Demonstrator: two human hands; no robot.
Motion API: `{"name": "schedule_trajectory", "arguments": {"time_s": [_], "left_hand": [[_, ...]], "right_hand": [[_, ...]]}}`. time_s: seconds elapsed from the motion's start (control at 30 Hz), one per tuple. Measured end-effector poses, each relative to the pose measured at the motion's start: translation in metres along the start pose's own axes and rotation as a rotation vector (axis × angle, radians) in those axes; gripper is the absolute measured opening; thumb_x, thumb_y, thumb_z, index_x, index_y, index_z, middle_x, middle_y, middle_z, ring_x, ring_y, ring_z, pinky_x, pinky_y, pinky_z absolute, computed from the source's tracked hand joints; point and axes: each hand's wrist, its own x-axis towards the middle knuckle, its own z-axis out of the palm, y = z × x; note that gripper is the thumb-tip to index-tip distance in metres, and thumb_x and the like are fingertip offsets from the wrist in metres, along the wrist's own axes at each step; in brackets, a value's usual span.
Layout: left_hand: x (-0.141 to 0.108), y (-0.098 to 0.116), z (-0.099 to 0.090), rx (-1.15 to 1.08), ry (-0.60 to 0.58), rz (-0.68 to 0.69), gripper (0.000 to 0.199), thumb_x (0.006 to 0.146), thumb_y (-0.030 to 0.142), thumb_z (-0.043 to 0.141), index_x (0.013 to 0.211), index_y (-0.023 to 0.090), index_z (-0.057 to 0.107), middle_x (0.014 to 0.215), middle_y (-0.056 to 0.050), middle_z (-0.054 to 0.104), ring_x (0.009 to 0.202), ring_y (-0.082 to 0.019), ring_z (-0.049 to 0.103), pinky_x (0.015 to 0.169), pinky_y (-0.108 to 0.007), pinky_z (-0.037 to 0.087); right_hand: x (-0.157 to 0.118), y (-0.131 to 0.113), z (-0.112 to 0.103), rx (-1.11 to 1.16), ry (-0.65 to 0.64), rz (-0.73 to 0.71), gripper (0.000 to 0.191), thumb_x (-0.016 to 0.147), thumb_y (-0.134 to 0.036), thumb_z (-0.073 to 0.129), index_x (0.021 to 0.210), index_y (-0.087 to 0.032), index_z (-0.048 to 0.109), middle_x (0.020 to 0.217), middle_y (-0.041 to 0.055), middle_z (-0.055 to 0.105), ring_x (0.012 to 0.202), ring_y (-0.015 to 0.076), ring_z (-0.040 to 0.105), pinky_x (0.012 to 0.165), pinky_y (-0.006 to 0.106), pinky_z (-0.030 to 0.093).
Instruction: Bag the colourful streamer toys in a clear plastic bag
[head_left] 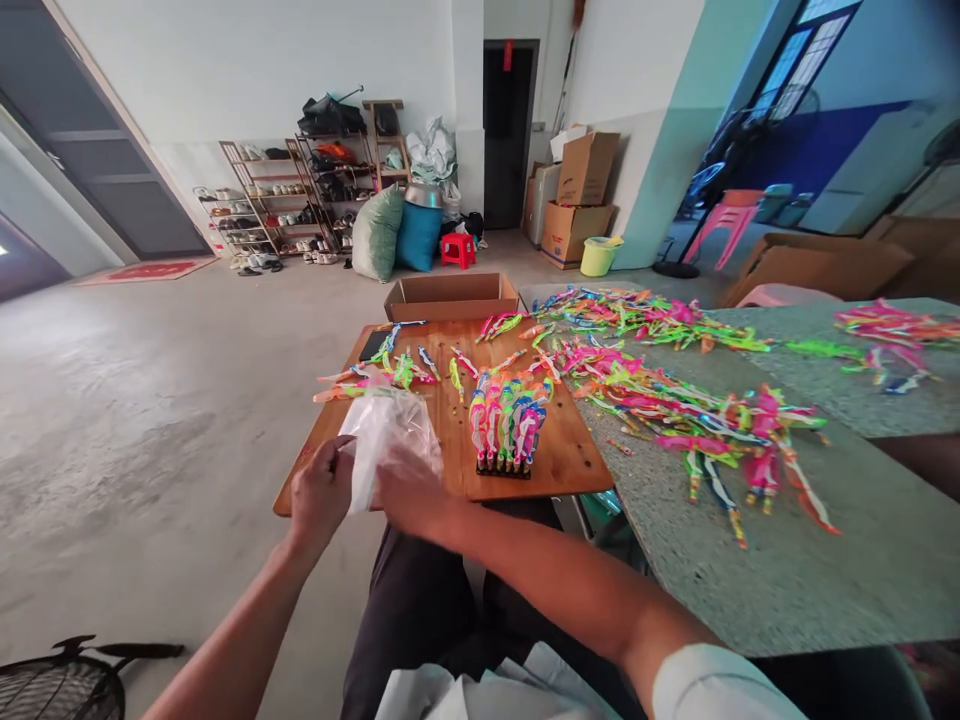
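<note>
While my left hand [321, 492] pinches its edge and my right hand [409, 492] grips the other side, the crinkled clear plastic bag [382, 432] stands puffed and translucent over the wooden board's [570, 450] near-left corner.

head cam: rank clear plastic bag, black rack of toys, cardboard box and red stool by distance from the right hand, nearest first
1. Clear plastic bag: touching the right hand, at the wooden table's near left edge.
2. Black rack of toys: to the hand's right, mid-table.
3. Cardboard box: open, at the table's far edge.
4. Red stool: on the floor beyond the box, by the far wall.
</note>
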Motion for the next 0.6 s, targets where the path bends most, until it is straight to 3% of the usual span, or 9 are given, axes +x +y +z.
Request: {"name": "schedule_trajectory", "arguments": {"time_s": [0.1, 0.17, 0.23, 0.33, 0.4, 0.47, 0.53, 0.6], "left_hand": [[0.011, 0.002, 0.012, -0.07, -0.012, -0.172, 0.036, 0.095, 0.039, 0.044, 0.099, 0.018, 0.074, 0.082, -0.004, 0.074, 0.077, -0.018, 0.064, 0.065, -0.023, 0.042], [0.014, 0.006, 0.014, -0.091, -0.04, -0.151, 0.036, 0.094, 0.039, 0.045, 0.098, 0.018, 0.074, 0.08, -0.003, 0.073, 0.076, -0.017, 0.064, 0.066, -0.023, 0.041], [0.013, 0.013, 0.015, -0.082, -0.062, -0.114, 0.037, 0.095, 0.039, 0.045, 0.102, 0.019, 0.075, 0.08, -0.003, 0.073, 0.077, -0.017, 0.065, 0.067, -0.023, 0.041], [0.004, 0.029, 0.024, 0.038, -0.134, -0.066, 0.039, 0.097, 0.041, 0.045, 0.119, 0.022, 0.071, 0.082, -0.004, 0.075, 0.082, -0.021, 0.068, 0.07, -0.026, 0.043], [-0.006, 0.041, 0.034, 0.152, -0.25, 0.043, 0.042, 0.099, 0.042, 0.044, 0.129, 0.024, 0.066, 0.089, -0.006, 0.076, 0.084, -0.023, 0.07, 0.072, -0.029, 0.045], [-0.02, 0.053, 0.047, 0.24, -0.419, 0.2, 0.04, 0.1, 0.04, 0.043, 0.13, 0.024, 0.064, 0.096, -0.009, 0.077, 0.086, -0.025, 0.072, 0.074, -0.031, 0.048], [-0.034, 0.063, 0.06, 0.295, -0.577, 0.322, 0.035, 0.099, 0.039, 0.046, 0.122, 0.023, 0.066, 0.098, -0.01, 0.077, 0.09, -0.027, 0.073, 0.076, -0.033, 0.05], [-0.046, 0.07, 0.071, 0.337, -0.685, 0.359, 0.032, 0.096, 0.04, 0.052, 0.114, 0.02, 0.067, 0.098, -0.013, 0.076, 0.096, -0.031, 0.073, 0.081, -0.037, 0.052]], "right_hand": [[-0.038, -0.021, -0.001, -0.135, -0.068, -0.31, 0.013, 0.091, -0.017, 0.062, 0.099, -0.012, 0.071, 0.132, 0.0151, 0.065, 0.13, 0.0263, 0.053, 0.114, 0.039, 0.041], [-0.054, -0.023, -0.029, -0.262, 0.033, -0.438, 0.024, 0.097, -0.028, 0.055, 0.108, -0.012, 0.069, 0.137, 0.0156, 0.061, 0.137, 0.026, 0.046, 0.121, 0.04, 0.033], [-0.056, -0.007, -0.077, -0.336, 0.204, -0.229, 0.039, 0.097, -0.04, 0.058, 0.124, -0.014, 0.065, 0.142, 0.0169, 0.057, 0.142, 0.0311, 0.04, 0.123, 0.049, 0.027], [-0.041, 0.045, -0.158, -0.41, 0.287, 0.106, 0.08, 0.083, -0.058, 0.073, 0.148, -0.018, 0.049, 0.152, 0.0191, 0.047, 0.146, 0.0405, 0.034, 0.122, 0.061, 0.021], [-0.031, 0.085, -0.197, -0.398, 0.175, 0.236, 0.103, 0.075, -0.067, 0.077, 0.156, -0.015, 0.039, 0.154, 0.0213, 0.045, 0.145, 0.0406, 0.037, 0.122, 0.058, 0.025], [-0.027, 0.116, -0.22, -0.328, 0.007, 0.365, 0.112, 0.072, -0.073, 0.074, 0.16, -0.018, 0.032, 0.158, 0.0203, 0.042, 0.144, 0.0383, 0.042, 0.118, 0.054, 0.033], [-0.028, 0.137, -0.228, -0.274, -0.161, 0.48, 0.113, 0.071, -0.076, 0.073, 0.16, -0.02, 0.031, 0.158, 0.0189, 0.043, 0.141, 0.0367, 0.046, 0.115, 0.05, 0.039], [-0.031, 0.148, -0.229, -0.232, -0.274, 0.546, 0.11, 0.071, -0.075, 0.073, 0.159, -0.02, 0.035, 0.155, 0.0174, 0.048, 0.137, 0.035, 0.051, 0.112, 0.045, 0.042]]}}
